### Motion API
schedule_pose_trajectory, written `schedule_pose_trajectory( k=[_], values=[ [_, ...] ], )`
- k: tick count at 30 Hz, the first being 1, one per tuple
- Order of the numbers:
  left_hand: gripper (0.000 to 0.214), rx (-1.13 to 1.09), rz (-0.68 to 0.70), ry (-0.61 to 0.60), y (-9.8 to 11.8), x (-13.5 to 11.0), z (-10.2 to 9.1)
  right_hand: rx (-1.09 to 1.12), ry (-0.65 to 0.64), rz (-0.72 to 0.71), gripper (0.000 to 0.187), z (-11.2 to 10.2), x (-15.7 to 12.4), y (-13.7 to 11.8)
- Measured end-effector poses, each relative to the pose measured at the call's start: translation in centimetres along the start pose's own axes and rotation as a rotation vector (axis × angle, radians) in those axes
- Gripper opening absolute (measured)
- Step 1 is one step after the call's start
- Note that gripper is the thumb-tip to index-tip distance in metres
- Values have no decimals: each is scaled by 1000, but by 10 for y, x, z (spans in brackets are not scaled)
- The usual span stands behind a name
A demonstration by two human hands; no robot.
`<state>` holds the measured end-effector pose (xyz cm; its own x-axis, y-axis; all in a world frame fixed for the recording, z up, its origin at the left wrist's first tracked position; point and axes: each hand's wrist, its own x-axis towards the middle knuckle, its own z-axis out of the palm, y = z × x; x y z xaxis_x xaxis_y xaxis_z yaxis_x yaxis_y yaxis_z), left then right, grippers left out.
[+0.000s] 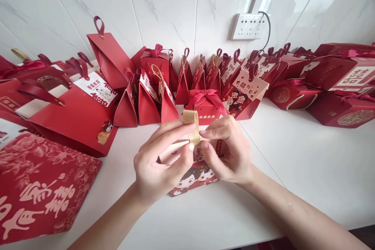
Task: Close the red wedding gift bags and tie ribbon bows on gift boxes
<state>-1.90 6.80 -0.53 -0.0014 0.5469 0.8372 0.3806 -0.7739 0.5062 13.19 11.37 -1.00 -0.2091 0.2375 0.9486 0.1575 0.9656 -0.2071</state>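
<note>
A small red gift box (195, 177) with a cartoon couple printed on its front stands on the white table (307, 164), close in front of me. A gold ribbon loop (192, 125) rises from its top. My left hand (161, 160) pinches the ribbon between thumb and fingers from the left. My right hand (228, 152) pinches the same ribbon from the right, fingers curled over the box top. Most of the box's upper part is hidden behind both hands.
Several red gift boxes and bags line the back along the tiled wall, including a bow-topped box (206, 107) just behind my hands. A large red bag (38, 187) lies flat at the left. A wall socket (247, 26) with a cable hangs behind.
</note>
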Motion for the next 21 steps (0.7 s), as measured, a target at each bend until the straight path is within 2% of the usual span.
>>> schedule_pose_trajectory(
  k=[6, 12, 16, 21],
  values=[
    [40, -27, -57, -2, 4, 1, 2, 94, 2, 109, 19, 2, 1, -4],
    [43, -13, -15, 5, 0, -1, 0, 154, 8, 109, 19, 1, 1, -3],
    [45, -68, -25, -11, -1, -1, 0, 98, -35, 98, 15, -1, 2, -1],
    [44, -112, -31, -19, 0, -1, 0, 101, -25, 90, 14, 0, 3, -2]
  ],
)
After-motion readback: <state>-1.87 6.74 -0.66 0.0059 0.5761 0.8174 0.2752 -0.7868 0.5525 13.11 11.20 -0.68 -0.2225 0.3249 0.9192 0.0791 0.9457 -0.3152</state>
